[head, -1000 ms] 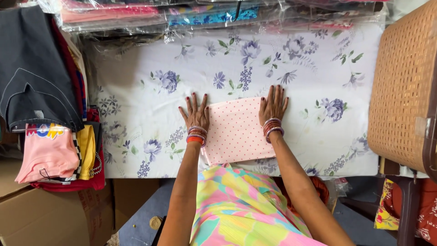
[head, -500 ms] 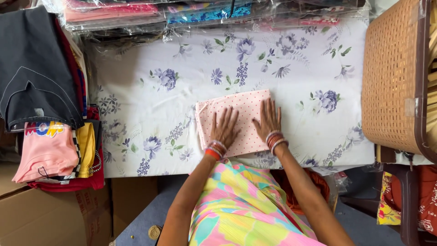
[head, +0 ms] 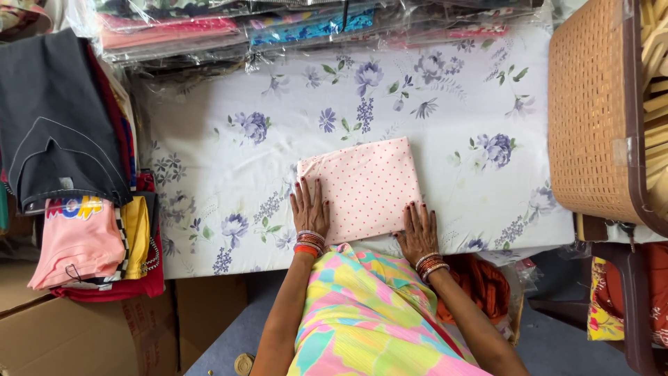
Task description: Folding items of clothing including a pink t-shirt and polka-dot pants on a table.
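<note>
Clear plastic packages (head: 209, 31) of folded cloth, pink, blue and dark, lie stacked along the counter's (head: 209, 160) far edge. Brown cardboard boxes (head: 76, 334) stand below its near left corner.

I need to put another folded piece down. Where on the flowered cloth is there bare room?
Bare cloth lies between the pink dotted fabric and the wicker basket, and between it and the hanging clothes. The far edge is crowded with plastic-wrapped packs. The left hand and right hand hold the near edge.
</note>
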